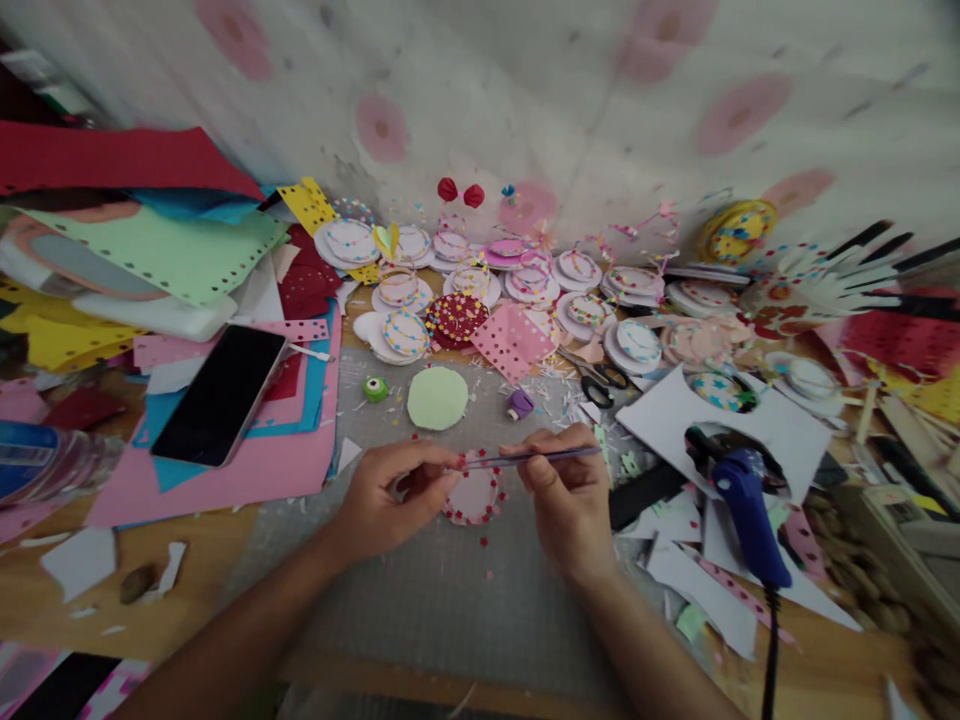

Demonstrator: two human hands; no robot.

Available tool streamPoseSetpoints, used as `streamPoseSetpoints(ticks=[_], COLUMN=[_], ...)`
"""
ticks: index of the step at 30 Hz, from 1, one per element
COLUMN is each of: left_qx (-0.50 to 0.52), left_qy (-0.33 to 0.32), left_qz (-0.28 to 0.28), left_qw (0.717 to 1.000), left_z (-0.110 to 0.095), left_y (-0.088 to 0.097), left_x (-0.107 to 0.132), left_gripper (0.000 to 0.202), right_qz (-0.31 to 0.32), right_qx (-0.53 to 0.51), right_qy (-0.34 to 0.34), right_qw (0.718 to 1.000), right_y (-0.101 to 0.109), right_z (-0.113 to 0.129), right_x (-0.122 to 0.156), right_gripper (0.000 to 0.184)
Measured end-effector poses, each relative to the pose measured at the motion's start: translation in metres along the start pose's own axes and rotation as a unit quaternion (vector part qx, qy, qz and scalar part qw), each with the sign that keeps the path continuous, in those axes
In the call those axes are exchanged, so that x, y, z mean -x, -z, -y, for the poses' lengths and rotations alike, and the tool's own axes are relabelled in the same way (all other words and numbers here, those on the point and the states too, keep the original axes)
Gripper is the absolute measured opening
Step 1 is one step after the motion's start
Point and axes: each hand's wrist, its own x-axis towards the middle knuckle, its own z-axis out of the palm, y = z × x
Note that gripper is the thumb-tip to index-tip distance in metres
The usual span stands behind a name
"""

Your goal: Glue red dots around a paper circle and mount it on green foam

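My right hand [568,490] grips a pair of thin tweezers [551,456], held almost level and pointing left. At their tips, my left hand [397,495] pinches a small red piece [460,462]; its exact shape is blurred. Just below the tweezers lies a round white paper disc [474,492] with small red star or flower shapes around its edge, partly covered by my left fingers. One loose red star [484,542] rests on the grey cutting mat [420,620] nearer to me. Beyond my hands sits a pale green paper disc [438,398].
Purple [519,404] and green [375,388] small punches flank the green disc. Black scissors [604,384] and a blue glue gun [752,515] lie right. A phone [221,395] rests on coloured paper at left. Several decorated paper discs line the back wall.
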Motion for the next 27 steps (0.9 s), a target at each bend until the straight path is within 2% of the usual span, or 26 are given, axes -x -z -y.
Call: streamPoseSetpoints(ticks=[5, 12, 17, 23, 27], left_qx=[0.011, 0.003, -0.006, -0.012, -0.012], left_qy=[-0.004, -0.016, -0.04, -0.092, -0.096], left_qz=[-0.002, 0.003, 0.005, -0.012, -0.007], left_qw=[1.0, 1.0, 0.999, 0.996, 0.995], left_z=[-0.0004, -0.0014, -0.0015, -0.0008, -0.0029], left_y=[0.0009, 0.0025, 0.0037, 0.0026, 0.0028], left_x=[-0.0004, -0.0018, -0.0031, -0.0041, -0.0043], left_gripper=[0.012, 0.008, 0.008, 0.008, 0.006], right_qz=[0.024, 0.012, -0.029, 0.001, -0.014], right_qx=[-0.021, -0.03, -0.031, -0.008, -0.006], right_qy=[-0.012, -0.019, -0.02, -0.013, -0.015], right_qw=[0.999, 0.999, 0.999, 1.0, 1.0], right_y=[-0.0002, -0.0017, 0.0012, 0.0009, 0.0002], right_z=[-0.0008, 0.0017, 0.0026, 0.0015, 0.0017], right_x=[-0.0005, -0.0008, -0.0024, -0.0017, -0.0014], right_gripper=[0.009, 0.012, 0.015, 0.011, 0.012])
